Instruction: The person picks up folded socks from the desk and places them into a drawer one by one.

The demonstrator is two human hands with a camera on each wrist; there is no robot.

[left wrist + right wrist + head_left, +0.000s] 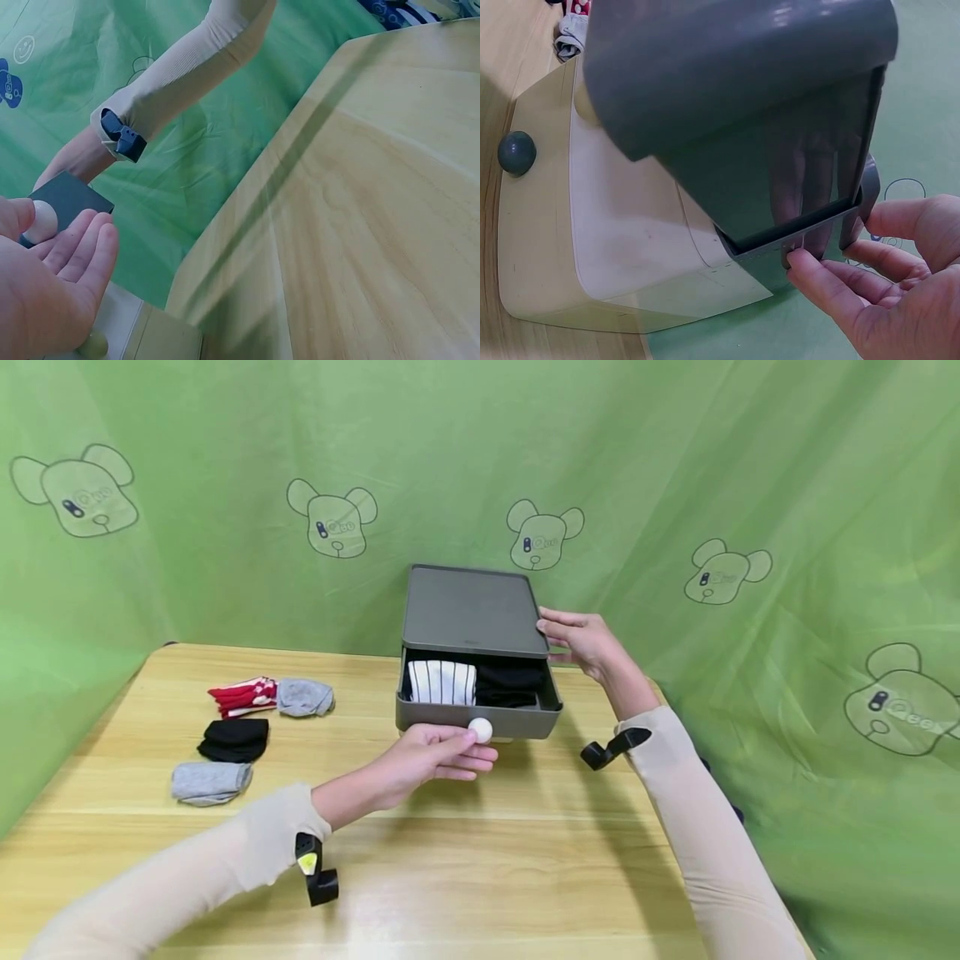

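A grey drawer box (476, 610) stands toward the back, its drawer (431, 717) partly pulled out. Inside lie folded white socks with dark stripes (442, 682) and black folded fabric (510, 683). My left hand (427, 764) pinches the drawer's round white knob (481, 730) between thumb and fingers. At the box's right side, my right hand (585, 639) touches the casing with extended fingers. The right wrist view shows the thumb and fingertips right at the edge of the grey casing (735, 82). The back of the drawer is hidden under the top.
Left on the wooden table (450, 877) lie red-and-white socks (243, 696), two grey folded socks (303, 697) (210, 782) and a black folded pair (234, 740). The grey box sits on a cream drawer unit (630, 217) with a dark round knob (517, 154). A green curtain (450, 427) hangs behind.
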